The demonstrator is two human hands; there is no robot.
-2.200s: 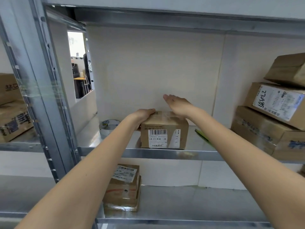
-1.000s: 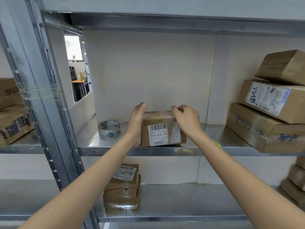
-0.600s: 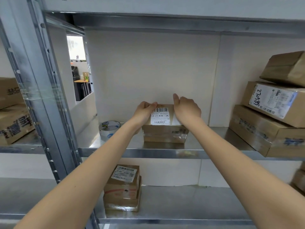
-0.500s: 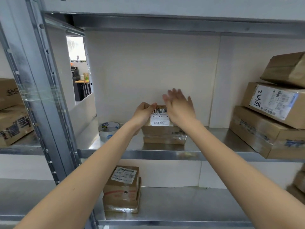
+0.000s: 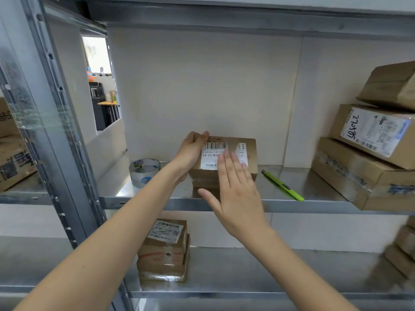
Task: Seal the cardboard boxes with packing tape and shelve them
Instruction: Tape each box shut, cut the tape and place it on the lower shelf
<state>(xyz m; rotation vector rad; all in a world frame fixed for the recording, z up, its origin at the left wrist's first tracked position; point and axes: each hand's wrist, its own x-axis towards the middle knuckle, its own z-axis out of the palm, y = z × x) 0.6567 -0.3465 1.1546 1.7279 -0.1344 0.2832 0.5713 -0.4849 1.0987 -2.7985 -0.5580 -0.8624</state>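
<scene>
A small cardboard box point(image 5: 249, 153) with a white barcode label stands tipped on the middle metal shelf point(image 5: 314, 189), its labelled face toward me. My left hand point(image 5: 190, 151) grips the box's left edge, thumb over the top corner. My right hand point(image 5: 233, 189) hovers in front of the box with straight, spread fingers and holds nothing. A roll of clear packing tape point(image 5: 144, 171) lies on the same shelf, left of the box.
A green utility knife point(image 5: 281, 185) lies right of the box. Stacked cardboard boxes point(image 5: 368, 158) fill the shelf's right end. A small box stack point(image 5: 165, 250) sits on the lower shelf. A steel upright point(image 5: 60, 122) stands at left, with more boxes point(image 5: 13, 158) beyond it.
The box was tipped from flat so that its label faces me. My right hand let go of its right side and drew back toward me; my left hand stays on the left edge.
</scene>
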